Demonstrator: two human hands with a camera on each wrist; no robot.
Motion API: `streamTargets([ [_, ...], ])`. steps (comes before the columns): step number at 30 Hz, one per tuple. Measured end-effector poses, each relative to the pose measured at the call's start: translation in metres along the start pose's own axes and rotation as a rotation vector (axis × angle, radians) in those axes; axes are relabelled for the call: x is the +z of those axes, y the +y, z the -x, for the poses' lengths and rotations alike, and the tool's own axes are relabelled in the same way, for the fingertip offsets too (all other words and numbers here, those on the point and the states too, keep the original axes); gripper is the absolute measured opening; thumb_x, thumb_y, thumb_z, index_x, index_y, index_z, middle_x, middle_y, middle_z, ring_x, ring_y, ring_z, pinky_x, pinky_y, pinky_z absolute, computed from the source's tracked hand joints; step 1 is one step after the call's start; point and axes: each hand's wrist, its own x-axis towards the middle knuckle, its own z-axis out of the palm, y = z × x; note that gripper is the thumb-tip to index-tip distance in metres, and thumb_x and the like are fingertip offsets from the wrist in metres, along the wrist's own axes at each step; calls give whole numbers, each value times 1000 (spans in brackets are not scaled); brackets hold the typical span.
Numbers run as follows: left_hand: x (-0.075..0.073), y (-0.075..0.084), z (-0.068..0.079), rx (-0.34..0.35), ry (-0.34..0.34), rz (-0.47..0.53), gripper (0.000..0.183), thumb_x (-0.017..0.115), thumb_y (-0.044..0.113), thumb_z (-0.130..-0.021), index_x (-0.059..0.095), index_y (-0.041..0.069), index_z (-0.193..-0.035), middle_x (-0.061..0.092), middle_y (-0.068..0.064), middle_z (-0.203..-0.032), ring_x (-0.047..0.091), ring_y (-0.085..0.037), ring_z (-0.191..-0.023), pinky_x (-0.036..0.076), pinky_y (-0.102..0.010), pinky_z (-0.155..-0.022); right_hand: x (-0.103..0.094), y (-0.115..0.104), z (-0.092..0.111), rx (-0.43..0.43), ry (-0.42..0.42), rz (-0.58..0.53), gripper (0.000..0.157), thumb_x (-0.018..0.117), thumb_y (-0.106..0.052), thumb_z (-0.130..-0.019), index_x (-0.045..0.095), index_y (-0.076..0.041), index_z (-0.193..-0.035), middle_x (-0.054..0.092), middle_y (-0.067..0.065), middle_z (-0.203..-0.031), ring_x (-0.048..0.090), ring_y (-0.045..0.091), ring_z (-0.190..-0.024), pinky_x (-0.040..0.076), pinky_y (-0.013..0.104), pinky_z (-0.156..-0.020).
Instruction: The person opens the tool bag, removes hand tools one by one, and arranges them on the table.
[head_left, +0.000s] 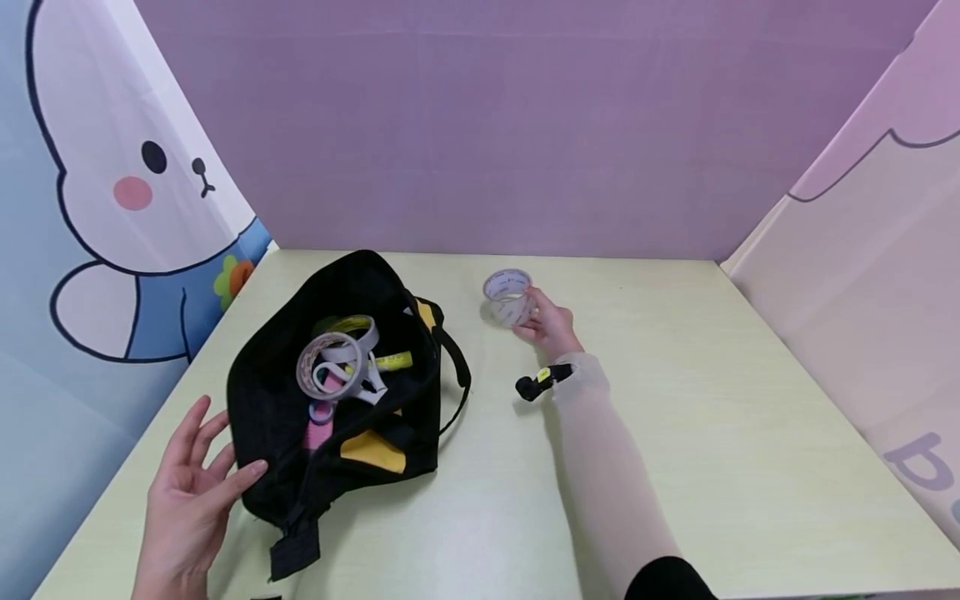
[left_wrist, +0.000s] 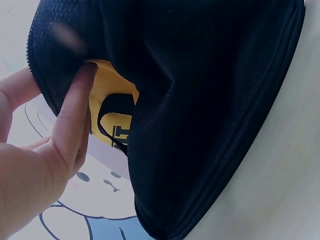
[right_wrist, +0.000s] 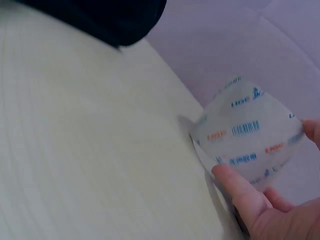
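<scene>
A black bag (head_left: 277, 417) with yellow patches lies with its mouth wide on the left of the table. My left hand (head_left: 191, 492) holds the bag's left edge, thumb on the near side and fingers behind; in the left wrist view the fingers (left_wrist: 72, 112) lie against the dark fabric. Inside the bag are a pale tape roll (head_left: 303, 367), white-handled scissors (head_left: 371, 390), a yellow tube-like item (head_left: 395, 361) and a pink item (head_left: 318, 433). Beyond the bag, to its right, my right hand (head_left: 553, 325) grips a clear tape roll (head_left: 507, 283) by its right side. Blue and orange print shows on it.
The pale table (head_left: 720, 417) meets a purple backdrop (head_left: 525, 133) at its far edge. Printed cloth panels stand along the left and right sides. A loop strap (head_left: 463, 375) sticks out from the bag's right side.
</scene>
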Motion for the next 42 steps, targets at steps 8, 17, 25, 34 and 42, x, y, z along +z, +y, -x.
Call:
streamTargets([
  [8, 0, 0, 1, 20, -14, 1, 92, 45, -38, -81, 30, 13, -156, 48, -8, -134, 66, -18, -108, 59, -30, -78, -13, -13, -7, 85, -84, 147, 76, 68, -32, -94, 35, 13, -145, 49, 34, -138, 61, 36, -113, 54, 37, -93],
  [17, 1, 0, 1, 32, -35, 5, 92, 44, -39, -80, 31, 12, -155, 49, -8, -133, 66, -18, -108, 59, -30, -77, -25, -21, -10, 123, -135, 318, 76, 65, -40, -94, 38, 12, -142, 57, 27, -116, 70, 28, -87, 57, 37, -85],
  [25, 2, 0, 1, 43, -52, 18, 91, 44, -39, -80, 32, 11, -155, 51, -9, -132, 67, -19, -107, 59, -30, -78, -29, -22, -10, 130, -127, 335, 71, 64, -36, -96, 38, 12, -142, 57, 26, -110, 70, 27, -80, 58, 35, -82],
  [34, 3, -1, 1, 48, -42, 44, 90, 44, -39, -81, 32, 11, -155, 53, -10, -131, 67, -21, -105, 59, -31, -76, -31, -26, -6, 117, -129, 356, 69, 66, -33, -96, 38, 9, -143, 59, 25, -109, 70, 27, -81, 58, 37, -83],
  [42, 3, -2, 1, 44, -13, 49, 90, 44, -38, -81, 32, 11, -155, 54, -10, -130, 68, -21, -104, 59, -31, -76, -29, -37, 1, 44, -134, 362, 63, 67, -23, -97, 39, 4, -146, 63, 18, -97, 70, 20, -69, 59, 32, -77],
])
